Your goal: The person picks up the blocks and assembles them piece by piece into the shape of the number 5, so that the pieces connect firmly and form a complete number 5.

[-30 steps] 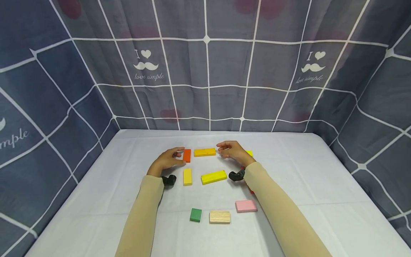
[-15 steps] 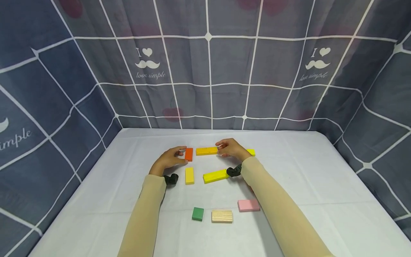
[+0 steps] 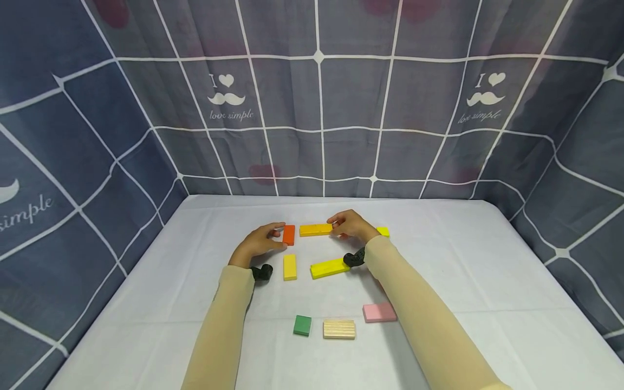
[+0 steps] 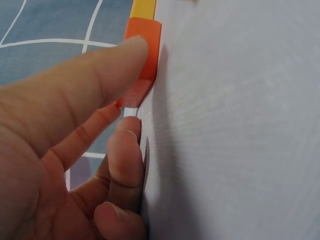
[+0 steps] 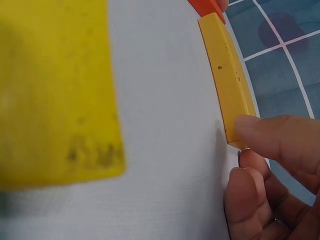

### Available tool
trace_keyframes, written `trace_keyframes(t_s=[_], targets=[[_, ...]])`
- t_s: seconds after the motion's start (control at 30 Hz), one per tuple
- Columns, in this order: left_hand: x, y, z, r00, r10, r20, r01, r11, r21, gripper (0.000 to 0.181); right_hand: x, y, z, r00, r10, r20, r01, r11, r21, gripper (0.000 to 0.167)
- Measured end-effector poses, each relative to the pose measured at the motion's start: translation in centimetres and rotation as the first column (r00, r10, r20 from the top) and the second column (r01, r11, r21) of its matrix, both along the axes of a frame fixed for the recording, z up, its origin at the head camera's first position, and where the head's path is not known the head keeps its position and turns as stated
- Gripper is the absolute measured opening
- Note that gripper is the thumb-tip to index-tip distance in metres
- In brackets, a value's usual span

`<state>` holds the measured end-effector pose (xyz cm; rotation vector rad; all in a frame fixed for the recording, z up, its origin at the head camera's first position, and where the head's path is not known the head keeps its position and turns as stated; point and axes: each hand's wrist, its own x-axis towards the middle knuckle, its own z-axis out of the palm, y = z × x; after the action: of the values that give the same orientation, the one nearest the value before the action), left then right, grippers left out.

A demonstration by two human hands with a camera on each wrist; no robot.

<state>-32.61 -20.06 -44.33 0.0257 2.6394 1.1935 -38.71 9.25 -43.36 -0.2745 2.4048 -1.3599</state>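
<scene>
From the head view we see an orange block [image 3: 289,235] just beside an amber block [image 3: 312,230] on the tabletop [image 3: 487,271], from the left wrist the left hand [image 4: 55,130] pinching the former, from the right wrist (a yellow block [image 5: 55,95] looms close) the right hand [image 5: 290,145] pinching the latter's end.

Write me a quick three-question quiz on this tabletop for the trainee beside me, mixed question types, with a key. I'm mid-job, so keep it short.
1. True or false: the left hand pinches the red-orange block.

2. Which block is the right hand pinching?

3. Fill the gap. Nearest the person, from left to right in the head view, lie the green block, the ____ block and the pink block.

Key:
1. True.
2. The amber block.
3. Striped beige block.
</scene>
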Motion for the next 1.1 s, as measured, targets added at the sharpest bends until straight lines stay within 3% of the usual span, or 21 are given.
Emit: trace_keyframes(t_s=[0.37, 1.1], targets=[[0.0, 0.1, -0.1, 1.0, -0.018, -0.011, 0.018, 1.0, -0.016, 0.072, -0.1, 1.0, -0.7, 1.0, -0.004, 0.002, 0.004, 0.999, -0.033, 0.04], [0.1, 0.0, 0.0, 1.0, -0.022, -0.013, 0.022, 1.0, -0.016, 0.07, 0.7, 3.9, -0.4, 0.998, -0.054, 0.042, 0.058, 0.994, -0.092, 0.045]])
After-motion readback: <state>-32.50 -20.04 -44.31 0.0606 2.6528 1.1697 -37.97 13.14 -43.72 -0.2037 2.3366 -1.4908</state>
